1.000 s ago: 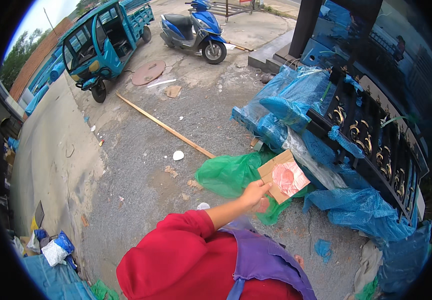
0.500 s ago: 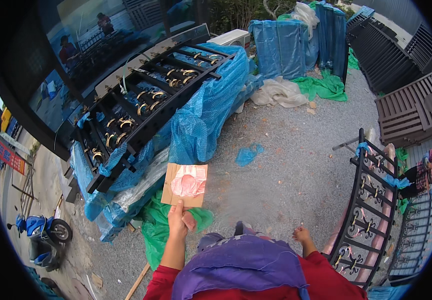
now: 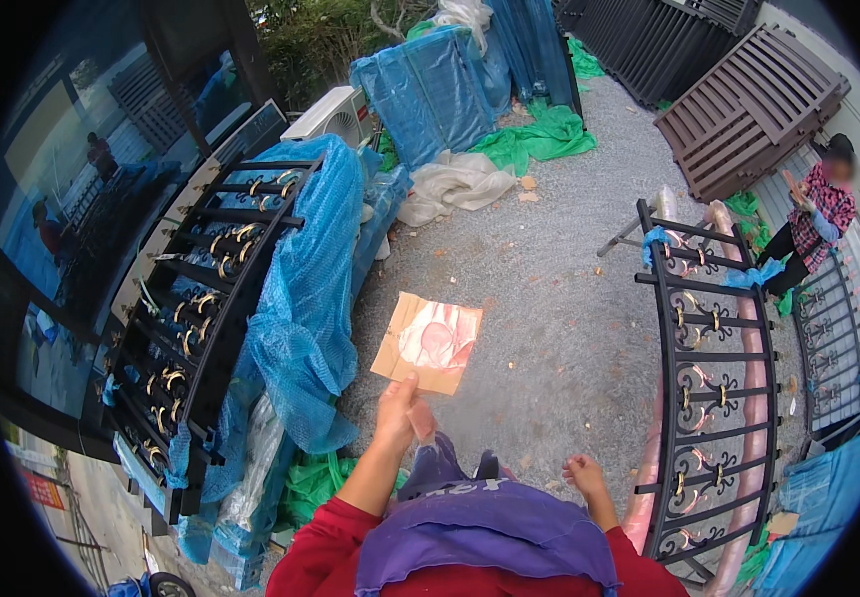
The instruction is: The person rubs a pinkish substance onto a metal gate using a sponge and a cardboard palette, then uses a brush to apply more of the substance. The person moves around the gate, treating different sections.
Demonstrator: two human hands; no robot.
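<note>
My left hand [image 3: 397, 410] grips the lower edge of a square piece of brown cardboard [image 3: 390, 348], thumb on top. On the cardboard lies a crinkled, shiny copper-pink sheet of foil [image 3: 450, 328] with a round mark in its middle. A small pinkish-brown piece [image 3: 422, 422] shows beside the same hand; what it is made of I cannot tell. Low on the right, my right hand [image 3: 584, 475] hangs with its fingers curled in, and whatever may be between them is hidden. Nearest to it stands a black metal railing panel [image 3: 671, 398] with gold-touched scrolls.
To the left, black railings with gold ornaments [image 3: 213, 373] rest on blue bubble wrap [image 3: 301, 328]. Grey gravel [image 3: 510, 269] lies ahead, with green sheeting [image 3: 539, 139] and blue-wrapped panels [image 3: 430, 95] beyond. A person [image 3: 813, 214] stands at the right by brown slatted panels [image 3: 749, 104].
My view has swung to the right and the railing panel now stands nearer. My left hand still holds the cardboard, now further right in view and tilted. The other person now shows more fully.
</note>
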